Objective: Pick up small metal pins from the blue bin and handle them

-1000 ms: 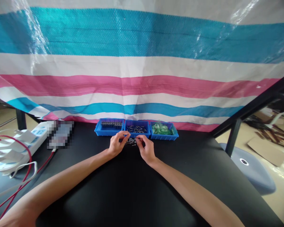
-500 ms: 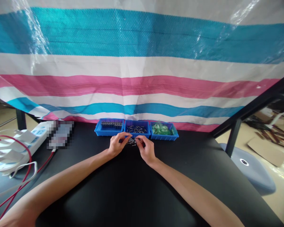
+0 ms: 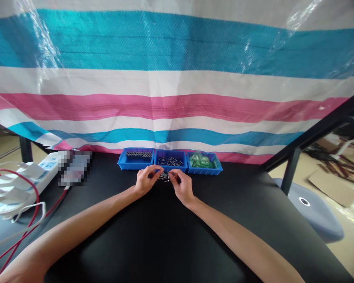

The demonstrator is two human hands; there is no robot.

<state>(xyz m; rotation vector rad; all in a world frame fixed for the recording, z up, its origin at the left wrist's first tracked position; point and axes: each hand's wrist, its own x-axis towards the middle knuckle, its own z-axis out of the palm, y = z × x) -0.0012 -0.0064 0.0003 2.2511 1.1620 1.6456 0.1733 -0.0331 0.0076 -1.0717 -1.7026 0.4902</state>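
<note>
In the head view my left hand [image 3: 147, 180] and my right hand [image 3: 182, 184] face each other just in front of the middle blue bin [image 3: 171, 169]. Thumb and fingers are pinched on both. Between the fingertips is a small cluster of thin metal pieces [image 3: 164, 178], like pins or screws, some apparently lying on the black table [image 3: 118, 239]. What each pinch grips is too small to make out. Loose thin metal pieces [image 3: 171, 161] lie in the middle bin. The left blue bin [image 3: 135, 165] holds rows of dark metal cylinders [image 3: 139, 155].
A right blue bin [image 3: 205, 171] contains green plastic packets [image 3: 202, 160]. At the left lie a white power strip [image 3: 44, 169] with plugs, a blurred-out device [image 3: 75, 167] and a red cable [image 3: 57, 202]. A striped sheet [image 3: 177, 106] hangs behind. Beyond the right edge stands a grey stool [image 3: 315, 212].
</note>
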